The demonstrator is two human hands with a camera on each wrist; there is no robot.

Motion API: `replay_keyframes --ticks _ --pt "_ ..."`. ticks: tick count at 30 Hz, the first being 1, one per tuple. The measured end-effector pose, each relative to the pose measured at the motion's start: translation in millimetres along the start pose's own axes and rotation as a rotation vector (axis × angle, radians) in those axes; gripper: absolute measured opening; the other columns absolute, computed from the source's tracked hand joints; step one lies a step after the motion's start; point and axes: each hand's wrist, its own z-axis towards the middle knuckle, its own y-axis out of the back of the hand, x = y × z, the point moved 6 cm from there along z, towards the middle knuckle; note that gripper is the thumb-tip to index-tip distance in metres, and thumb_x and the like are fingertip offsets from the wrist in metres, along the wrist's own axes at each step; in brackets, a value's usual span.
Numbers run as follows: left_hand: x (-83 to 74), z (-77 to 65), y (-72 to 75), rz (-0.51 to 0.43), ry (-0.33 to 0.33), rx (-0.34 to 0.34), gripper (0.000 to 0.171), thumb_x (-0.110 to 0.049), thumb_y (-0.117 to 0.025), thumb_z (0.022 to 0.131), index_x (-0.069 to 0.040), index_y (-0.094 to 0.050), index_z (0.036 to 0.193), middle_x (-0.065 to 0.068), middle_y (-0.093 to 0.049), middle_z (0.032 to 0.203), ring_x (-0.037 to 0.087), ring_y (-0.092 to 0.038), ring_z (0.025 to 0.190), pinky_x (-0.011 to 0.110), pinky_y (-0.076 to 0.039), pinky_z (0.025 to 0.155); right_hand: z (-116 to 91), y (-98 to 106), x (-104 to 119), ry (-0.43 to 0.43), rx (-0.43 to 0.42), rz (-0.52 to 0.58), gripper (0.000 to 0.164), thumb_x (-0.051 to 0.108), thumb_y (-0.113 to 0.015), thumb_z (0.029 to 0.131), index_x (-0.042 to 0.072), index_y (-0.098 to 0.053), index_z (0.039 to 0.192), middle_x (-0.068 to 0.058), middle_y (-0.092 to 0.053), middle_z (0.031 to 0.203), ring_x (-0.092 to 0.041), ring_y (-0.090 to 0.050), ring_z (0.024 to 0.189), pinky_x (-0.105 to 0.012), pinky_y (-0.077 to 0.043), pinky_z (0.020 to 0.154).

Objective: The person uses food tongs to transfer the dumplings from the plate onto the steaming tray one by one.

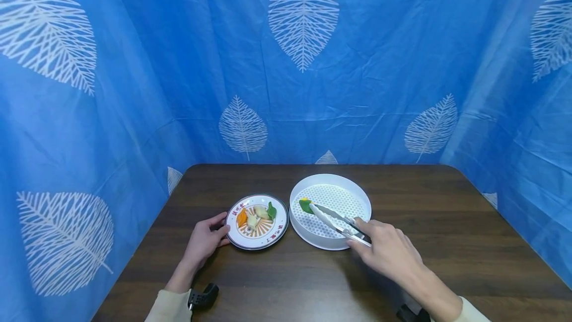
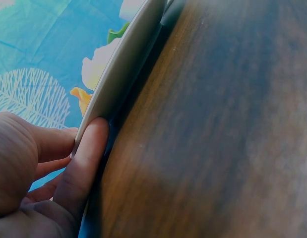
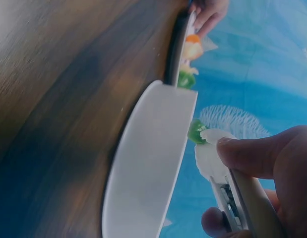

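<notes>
My left hand (image 1: 206, 238) pinches the near-left rim of a white plate (image 1: 279, 230) with a striped pattern and red lettering. On the plate lie small dumpling-like pieces: an orange one (image 1: 242, 218), two cream ones (image 1: 252, 220) and a green one (image 1: 271, 210). My right hand (image 1: 386, 247) grips metal tongs (image 1: 328, 221) with pale tips. At those tips is a green and yellow piece (image 1: 306, 205), above the left part of a round white steamer basket (image 1: 330, 248) with a perforated floor. Whether the piece touches that floor, I cannot tell.
Plate and basket stand side by side on a dark wooden table (image 1: 277, 287). Behind it and at both sides hangs a blue cloth (image 1: 357, 88) with white leaf prints. A black wrist strap (image 1: 203, 296) is on the left forearm.
</notes>
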Motion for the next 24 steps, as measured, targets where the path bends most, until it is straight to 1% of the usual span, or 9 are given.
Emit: replay_keyframes --ticks 1,4,8,13,19,22,24 --pt "-0.2 0.1 -0.2 0.001 -0.002 0.000 0.053 -0.010 -0.063 0.102 -0.006 -0.049 0.153 0.025 -0.050 0.141 0.017 -0.065 0.082 0.024 -0.063 0.073 0 0 -3 -0.006 0.002 -0.001 0.054 0.044 -0.082 0.084 0.019 -0.073 0.131 -0.002 -0.075 0.099 -0.017 -0.064 0.072 -0.036 -0.048 0.056" --pt "-0.4 -0.1 -0.1 0.002 0.003 0.000 0.053 -0.010 -0.064 0.101 -0.006 -0.049 0.153 0.024 -0.051 0.140 0.018 -0.065 0.080 0.024 -0.063 0.072 -1 -1 -12 -0.041 0.048 0.006 0.056 0.045 -0.081 0.086 0.018 -0.071 0.133 -0.004 -0.074 0.100 -0.016 -0.057 0.070 -0.032 -0.043 0.055" --pt "-0.2 0.1 0.7 0.000 0.009 0.004 0.054 -0.010 -0.064 0.102 -0.007 -0.049 0.153 0.024 -0.051 0.140 0.018 -0.065 0.080 0.024 -0.063 0.073 -2 -4 -22 -0.088 0.110 0.016 0.059 0.048 -0.077 0.088 0.016 -0.068 0.137 -0.007 -0.074 0.105 -0.017 -0.053 0.071 -0.031 -0.040 0.055" --pt "-1.7 0.2 1.7 0.001 0.002 0.005 0.054 -0.011 -0.064 0.102 -0.007 -0.049 0.153 0.023 -0.051 0.139 0.018 -0.066 0.079 0.024 -0.063 0.073 -3 -7 -30 -0.115 0.123 0.005 0.060 0.048 -0.077 0.089 0.016 -0.067 0.138 -0.009 -0.075 0.110 -0.018 -0.054 0.072 -0.032 -0.040 0.055" --pt "0.4 -1.8 0.8 -0.005 0.006 0.016 0.054 -0.011 -0.063 0.102 -0.007 -0.049 0.153 0.024 -0.050 0.143 0.017 -0.067 0.081 0.024 -0.063 0.074 -6 -10 -34 -0.149 0.158 0.014 0.063 0.048 -0.077 0.088 0.015 -0.065 0.141 -0.011 -0.074 0.111 -0.019 -0.052 0.073 -0.031 -0.037 0.057" --pt "0.6 -1.9 0.5 -0.007 -0.002 0.019 0.053 -0.011 -0.063 0.102 -0.007 -0.048 0.153 0.024 -0.050 0.143 0.017 -0.067 0.081 0.024 -0.063 0.075 -7 -9 -35 -0.152 0.149 0.022 0.063 0.048 -0.077 0.088 0.014 -0.066 0.140 -0.014 -0.074 0.116 -0.020 -0.053 0.074 -0.032 -0.038 0.057" --pt "-0.5 -1.8 1.0 -0.009 -0.010 0.017 0.053 -0.011 -0.063 0.102 -0.007 -0.048 0.153 0.024 -0.050 0.143 0.017 -0.067 0.081 0.024 -0.063 0.075 -7 -8 -36 -0.141 0.134 0.021 0.063 0.048 -0.077 0.088 0.014 -0.066 0.139 -0.014 -0.074 0.116 -0.020 -0.054 0.074 -0.033 -0.039 0.056"
